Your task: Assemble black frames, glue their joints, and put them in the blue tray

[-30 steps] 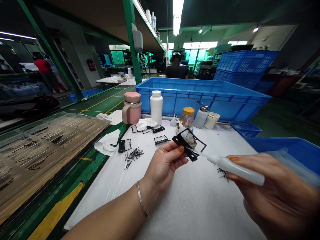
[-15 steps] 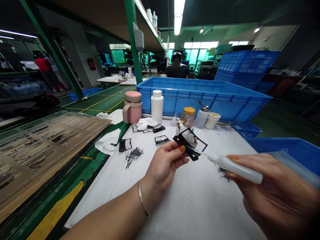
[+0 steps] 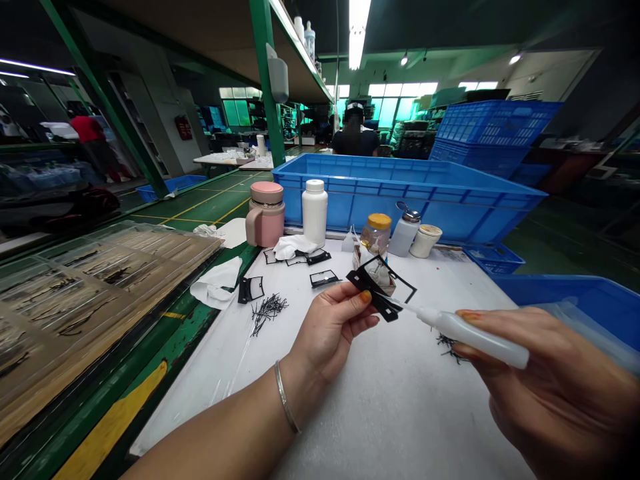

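My left hand (image 3: 345,310) pinches a black plastic frame (image 3: 383,303) by its near edge, tilted above the white tabletop (image 3: 370,407). Between the thumb and fingers of my right hand (image 3: 545,360) is a white glue bottle (image 3: 480,337) with a thin nozzle. Its tip reaches the frame's lower bar; whether it touches cannot be made out. A pile of short black strips (image 3: 269,312) lies left of my left hand. More black strips (image 3: 450,348) are partly hidden behind the bottle. Other black frames (image 3: 251,289) rest farther back, some under a white cloth (image 3: 295,247).
Behind stand a pink mug (image 3: 266,217), a white bottle (image 3: 315,213), a yellow-lidded jar (image 3: 378,230), a pump dispenser (image 3: 404,232) and a small white tub (image 3: 425,241). A large blue crate (image 3: 450,207) borders the back. Plastic-covered trays (image 3: 100,287) lie left. A person (image 3: 355,133) sits beyond.
The glue bottle and my right hand have shifted very slightly to the right. My left hand and the black frame are almost unmoved.
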Demonstrator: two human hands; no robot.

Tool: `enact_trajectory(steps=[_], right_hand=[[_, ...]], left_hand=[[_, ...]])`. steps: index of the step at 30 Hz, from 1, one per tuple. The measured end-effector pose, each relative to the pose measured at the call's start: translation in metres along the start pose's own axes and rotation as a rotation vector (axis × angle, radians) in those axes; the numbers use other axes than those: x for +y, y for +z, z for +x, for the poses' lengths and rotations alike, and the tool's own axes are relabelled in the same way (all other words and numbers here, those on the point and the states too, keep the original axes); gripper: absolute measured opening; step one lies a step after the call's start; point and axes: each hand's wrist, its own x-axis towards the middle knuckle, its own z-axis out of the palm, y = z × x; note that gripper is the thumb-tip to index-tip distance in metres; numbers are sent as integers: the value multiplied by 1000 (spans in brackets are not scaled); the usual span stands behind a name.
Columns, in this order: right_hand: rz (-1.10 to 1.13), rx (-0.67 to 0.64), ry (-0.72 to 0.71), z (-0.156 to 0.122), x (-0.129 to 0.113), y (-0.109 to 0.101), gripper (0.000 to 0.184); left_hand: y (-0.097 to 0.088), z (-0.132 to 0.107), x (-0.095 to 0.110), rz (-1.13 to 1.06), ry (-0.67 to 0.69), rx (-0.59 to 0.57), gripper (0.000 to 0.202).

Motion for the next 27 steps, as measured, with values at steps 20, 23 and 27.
enact_trajectory(steps=[20, 23, 27], right_hand=[[20, -22, -17, 4, -7, 2, 26], [22, -40, -110, 5, -4, 0, 29], [89, -211, -166, 8, 0, 0, 32]], left_hand=[[0, -1, 1, -31, 12, 28, 13], [-1, 1, 4, -43, 30, 48, 13], [-2, 3, 10, -59, 71, 58, 12]])
